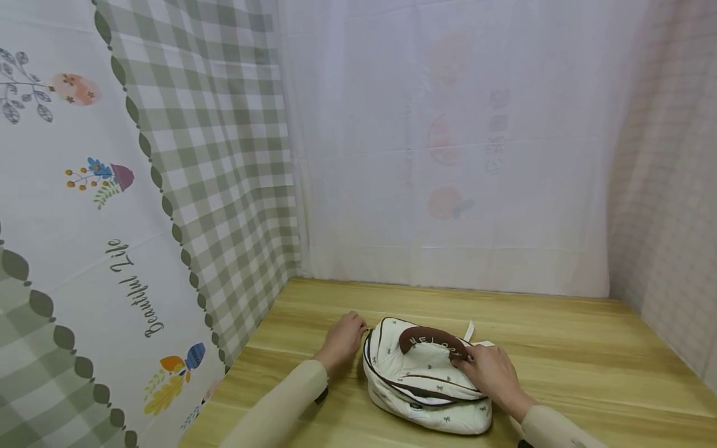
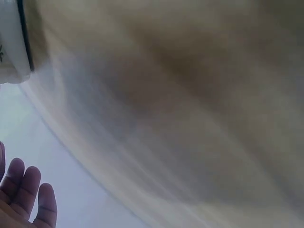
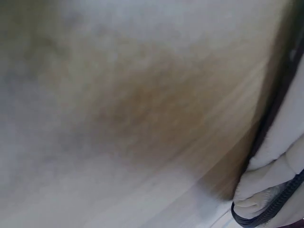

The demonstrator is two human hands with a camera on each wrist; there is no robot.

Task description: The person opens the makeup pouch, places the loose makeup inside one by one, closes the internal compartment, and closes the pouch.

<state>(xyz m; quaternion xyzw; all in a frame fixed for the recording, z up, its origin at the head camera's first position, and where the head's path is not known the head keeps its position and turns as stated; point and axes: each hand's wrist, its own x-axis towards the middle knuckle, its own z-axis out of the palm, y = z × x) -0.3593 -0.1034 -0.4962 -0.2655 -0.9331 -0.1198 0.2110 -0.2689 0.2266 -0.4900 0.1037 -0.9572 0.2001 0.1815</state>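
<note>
A white fabric bag (image 1: 428,415) with small bow prints and dark piping sits on the wooden table in the head view. Its curved brown handle (image 1: 430,338) carries pale letters. My right hand (image 1: 495,373) pinches the right end of that handle. At the bag's far left corner, my left hand (image 1: 343,339) pinches a small zipper pull (image 1: 367,330), mostly covered by the fingertips. A dark zipper runs round the side, parted slightly along the front. The left wrist view catches only the bag's edge (image 2: 12,42) and some bent fingers (image 2: 28,190). The right wrist view shows the bag's side (image 3: 285,128).
The wooden table (image 1: 560,348) extends behind the bag and to both sides. A white tag or strap (image 1: 469,330) sticks up behind the bag. A checked, printed cloth (image 1: 224,124) hangs at the left, and a pale curtain (image 1: 364,155) closes off the back.
</note>
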